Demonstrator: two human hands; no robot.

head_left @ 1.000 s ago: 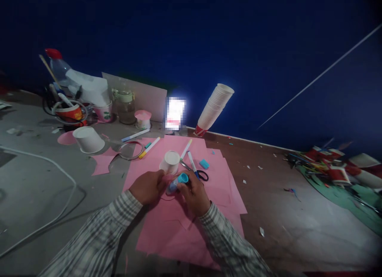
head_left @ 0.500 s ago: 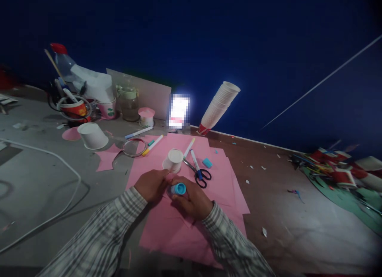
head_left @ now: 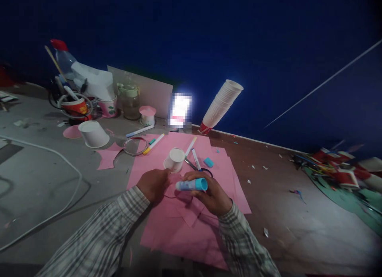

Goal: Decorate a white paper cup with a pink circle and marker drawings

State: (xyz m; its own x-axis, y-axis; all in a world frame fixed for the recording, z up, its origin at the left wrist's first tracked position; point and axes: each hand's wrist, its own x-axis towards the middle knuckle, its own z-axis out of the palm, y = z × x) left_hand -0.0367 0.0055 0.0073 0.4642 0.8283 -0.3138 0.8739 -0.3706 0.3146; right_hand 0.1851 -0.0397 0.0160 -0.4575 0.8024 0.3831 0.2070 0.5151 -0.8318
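My right hand is wrapped round a glue stick with a light blue base, its far end pointing left. Between the fingertips of my left hand is the edge of a small pink paper piece, lying over larger pink sheets. Just beyond my hands a white paper cup stands upside down. Beside it are scissors, their handles partly hidden by my right hand, a blue-tipped marker and a light blue cap.
An upturned white cup, a pink paper offcut and a tape ring lie left. Behind stand a glass jar, a bright blurred screen and a leaning cup stack. A white cable crosses the left side.
My right hand has moved right, away from my left hand, and the glue stick has tipped from pointing at me to lying sideways. The pink piece between the hands shows more.
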